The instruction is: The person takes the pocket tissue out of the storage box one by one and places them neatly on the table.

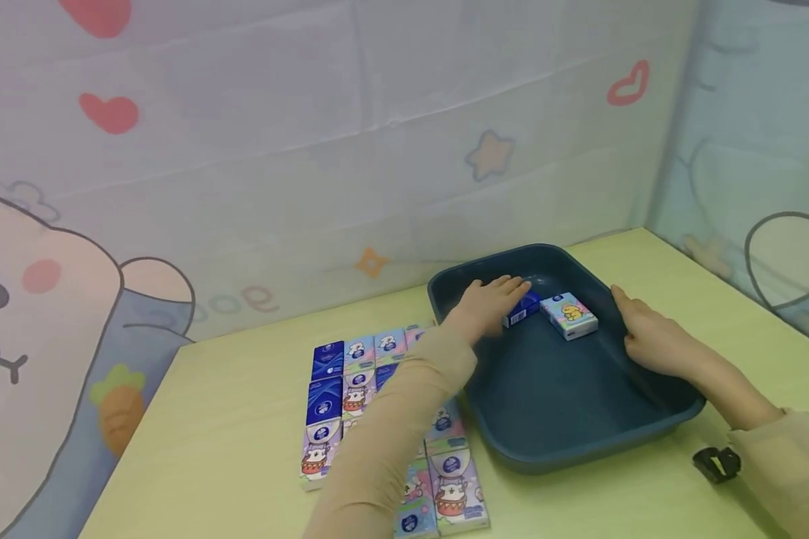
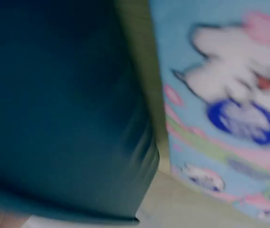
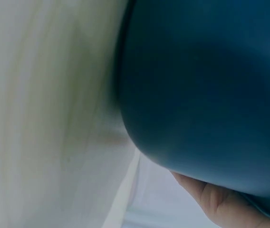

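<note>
A dark teal plastic bin [image 1: 566,397] stands on the table, tilted slightly in view. Reaching over its left side, my left hand [image 1: 485,307] has its fingers stretched above a dark blue tissue pack [image 1: 527,308], part of which they cover. Beside that pack lies a pastel tissue pack [image 1: 569,315] with a yellow cartoon figure. My right hand [image 1: 661,340] holds the bin's right rim; in the right wrist view its fingers [image 3: 216,199] show at the bin's edge. Outside the bin on the left, rows of tissue packs [image 1: 325,400] lie partly hidden under my left sleeve.
The pale yellow-green table [image 1: 222,419] extends left of the packs. A small black object [image 1: 717,464] is near my right sleeve. Printed cloth [image 1: 297,150] hangs behind the table and along the right side. Large pack faces [image 2: 230,95] border the bin wall in the left wrist view.
</note>
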`<state>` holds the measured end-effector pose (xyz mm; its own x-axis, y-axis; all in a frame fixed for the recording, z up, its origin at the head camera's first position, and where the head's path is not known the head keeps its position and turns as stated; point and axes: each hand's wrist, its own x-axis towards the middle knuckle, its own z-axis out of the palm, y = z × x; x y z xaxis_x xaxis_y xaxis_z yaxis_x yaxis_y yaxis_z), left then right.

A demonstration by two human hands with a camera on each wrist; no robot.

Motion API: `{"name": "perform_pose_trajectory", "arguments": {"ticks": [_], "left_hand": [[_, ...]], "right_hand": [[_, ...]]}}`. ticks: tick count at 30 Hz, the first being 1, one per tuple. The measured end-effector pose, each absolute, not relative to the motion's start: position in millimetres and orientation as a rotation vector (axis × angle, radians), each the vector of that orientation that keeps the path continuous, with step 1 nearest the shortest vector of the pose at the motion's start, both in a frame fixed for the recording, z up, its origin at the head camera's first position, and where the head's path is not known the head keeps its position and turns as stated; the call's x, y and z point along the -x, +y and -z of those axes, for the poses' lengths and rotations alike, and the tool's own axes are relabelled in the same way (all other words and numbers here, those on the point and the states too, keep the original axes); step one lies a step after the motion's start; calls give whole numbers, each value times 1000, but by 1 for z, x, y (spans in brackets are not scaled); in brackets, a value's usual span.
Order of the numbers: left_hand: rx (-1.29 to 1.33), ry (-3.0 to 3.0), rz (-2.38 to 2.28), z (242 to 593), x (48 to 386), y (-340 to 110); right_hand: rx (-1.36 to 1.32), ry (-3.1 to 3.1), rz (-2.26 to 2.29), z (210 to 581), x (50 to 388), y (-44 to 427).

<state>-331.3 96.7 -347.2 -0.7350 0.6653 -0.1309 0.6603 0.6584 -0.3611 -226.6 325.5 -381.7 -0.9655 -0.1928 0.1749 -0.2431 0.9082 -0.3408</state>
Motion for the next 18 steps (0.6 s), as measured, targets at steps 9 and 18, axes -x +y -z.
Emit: {"name": "perform_pose_trajectory", "arguments": {"ticks": [9,18], "left_hand": [[1041,-2901,-684,350,343,109],[1070,-2834,-828,344,336,119]], "right_hand": [[-349,-2927,-549,384,225,330],[-330,-2942,-540,384,224,331]]}}
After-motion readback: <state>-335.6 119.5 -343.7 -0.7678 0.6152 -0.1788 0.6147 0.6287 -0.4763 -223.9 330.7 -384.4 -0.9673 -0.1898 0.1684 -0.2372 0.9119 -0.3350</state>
